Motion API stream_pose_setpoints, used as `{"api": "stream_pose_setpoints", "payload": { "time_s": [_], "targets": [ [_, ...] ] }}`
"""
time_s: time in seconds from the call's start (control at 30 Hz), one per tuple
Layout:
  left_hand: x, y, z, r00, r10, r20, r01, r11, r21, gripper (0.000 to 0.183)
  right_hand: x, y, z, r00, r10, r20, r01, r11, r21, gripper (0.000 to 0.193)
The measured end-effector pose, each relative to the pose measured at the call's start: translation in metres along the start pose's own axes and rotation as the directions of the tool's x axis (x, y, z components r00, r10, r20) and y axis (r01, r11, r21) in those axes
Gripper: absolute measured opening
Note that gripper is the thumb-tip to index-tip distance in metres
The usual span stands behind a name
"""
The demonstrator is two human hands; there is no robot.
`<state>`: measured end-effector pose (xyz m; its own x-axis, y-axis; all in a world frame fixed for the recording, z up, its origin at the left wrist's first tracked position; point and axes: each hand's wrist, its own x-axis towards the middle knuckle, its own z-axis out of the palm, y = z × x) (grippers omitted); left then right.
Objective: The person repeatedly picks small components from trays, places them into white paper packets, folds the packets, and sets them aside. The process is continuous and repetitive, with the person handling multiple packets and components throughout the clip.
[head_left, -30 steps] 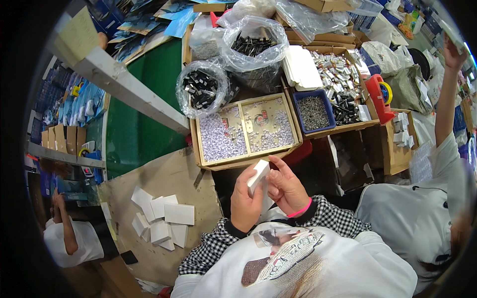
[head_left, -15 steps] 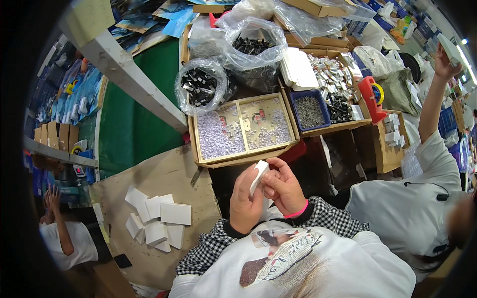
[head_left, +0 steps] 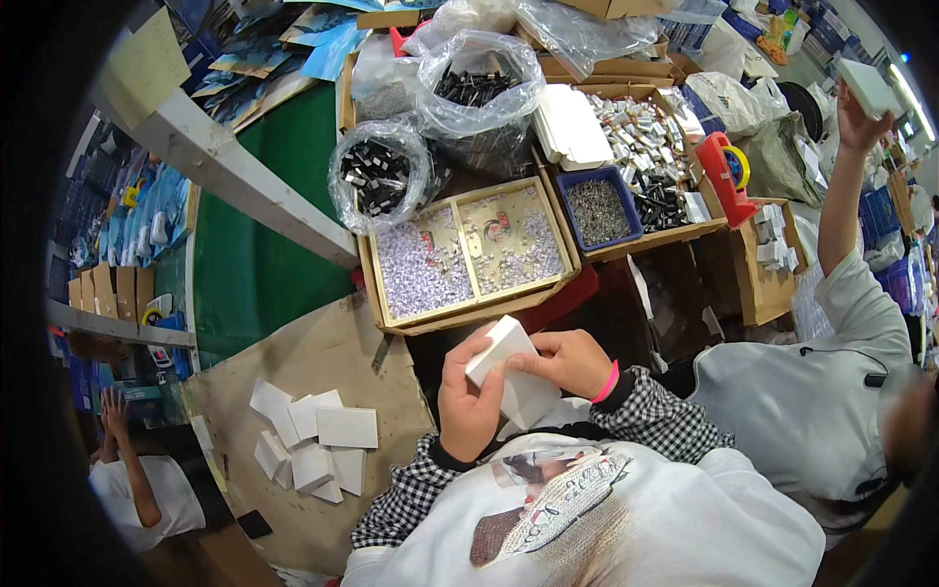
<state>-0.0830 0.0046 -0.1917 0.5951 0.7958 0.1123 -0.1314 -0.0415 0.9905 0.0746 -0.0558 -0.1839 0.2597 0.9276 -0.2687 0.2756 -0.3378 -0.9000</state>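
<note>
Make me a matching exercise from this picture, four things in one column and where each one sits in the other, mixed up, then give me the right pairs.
Things:
1. small white box
2. pile of white boxes
3. blue bin of small metal parts
4. red tape dispenser

Places:
A. on the brown cardboard sheet, to the person's left
B. right of the divided wooden tray
C. held between the left hand and right hand
D. far right of the bench, past the blue bin

Pairs: 1-C, 2-A, 3-B, 4-D

Coworker's raised hand (head_left: 853, 115) now grips a white box (head_left: 867, 86).
</note>
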Motion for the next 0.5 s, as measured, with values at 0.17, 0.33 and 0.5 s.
{"api": "stream_pose_setpoints", "payload": {
  "time_s": [0.17,0.33,0.5],
  "targets": [
    [0.003,-0.002,-0.003,0.961,-0.259,-0.097,0.248,0.963,-0.11,0.027,-0.004,0.009,0.003,0.948,-0.285,-0.14,0.266,0.954,-0.14,0.038],
    [0.02,-0.01,-0.006,0.932,-0.359,0.049,0.36,0.933,-0.005,0.033,-0.001,0.019,-0.009,0.987,-0.135,-0.086,0.119,0.979,-0.164,0.044],
    [0.05,0.017,-0.01,0.752,0.054,0.657,-0.468,0.746,0.474,0.063,0.015,0.033,-0.035,0.928,-0.029,0.373,0.044,0.999,-0.032,0.046]
  ]
}}
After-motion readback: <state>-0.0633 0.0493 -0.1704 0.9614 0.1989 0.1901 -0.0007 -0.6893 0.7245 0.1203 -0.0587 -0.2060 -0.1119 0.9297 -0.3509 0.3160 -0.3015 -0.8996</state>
